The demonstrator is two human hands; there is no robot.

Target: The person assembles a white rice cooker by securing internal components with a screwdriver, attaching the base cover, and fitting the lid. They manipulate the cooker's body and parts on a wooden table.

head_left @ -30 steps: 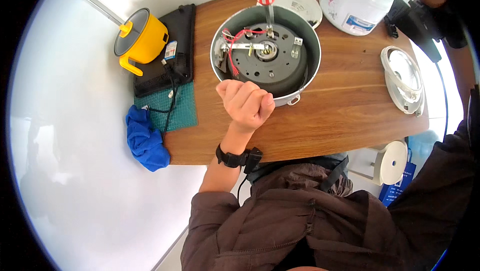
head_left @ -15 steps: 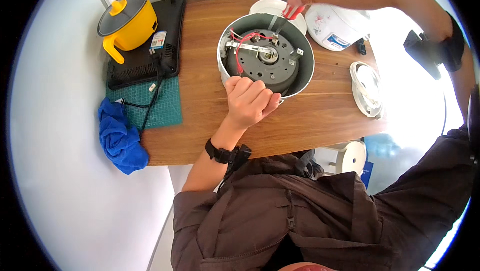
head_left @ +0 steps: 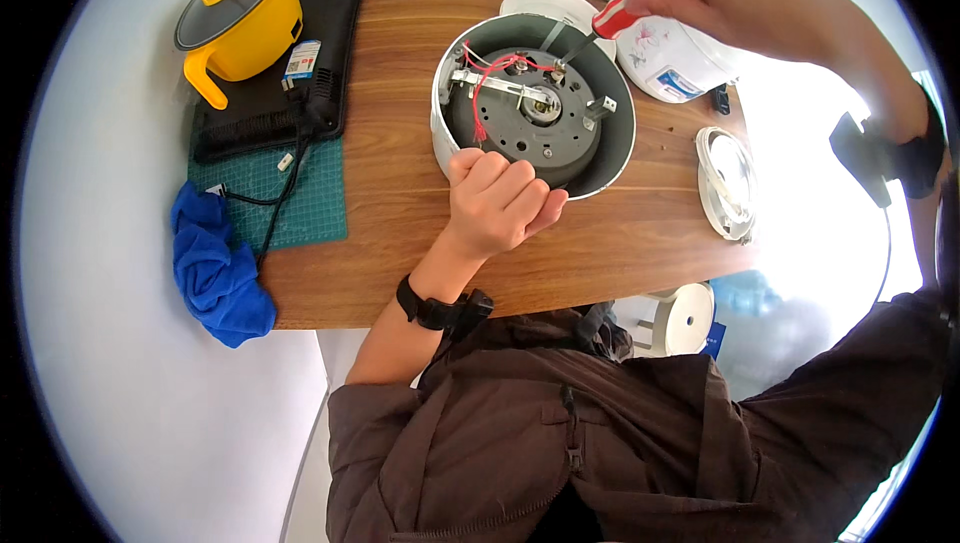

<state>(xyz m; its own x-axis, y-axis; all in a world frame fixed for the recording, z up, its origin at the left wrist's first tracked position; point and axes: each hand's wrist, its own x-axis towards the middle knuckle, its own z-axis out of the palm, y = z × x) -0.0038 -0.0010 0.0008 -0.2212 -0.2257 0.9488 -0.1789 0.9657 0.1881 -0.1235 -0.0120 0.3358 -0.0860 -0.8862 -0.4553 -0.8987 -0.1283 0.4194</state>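
A round metal appliance housing [head_left: 622, 148], which looks like a rice cooker body, lies with its inside facing up. In it sit a dark grey disc [head_left: 515, 128], red wires [head_left: 479, 108] and a metal strip [head_left: 495, 85]. My left hand [head_left: 502, 201] is closed over the near rim. At the far right side, my right hand [head_left: 672, 1] grips a screwdriver [head_left: 613, 19] with a red, white and black handle. Its shaft slants down into the housing, and the tip is at or close to a terminal screw by the red wires; contact is hard to make out.
Behind the housing are a white plate-like part [head_left: 548, 1] and a white floral appliance shell [head_left: 675, 55]. A white round lid [head_left: 726, 183] lies at right. On the left are a yellow pot [head_left: 250, 38], a black appliance [head_left: 335, 43], a green mat [head_left: 315, 203] and a blue cloth [head_left: 215, 268].
My right hand has shifted right, and the screwdriver now slants with its tip farther into the housing, by the terminal. The left hand keeps its hold on the rim. The view has shifted slightly.
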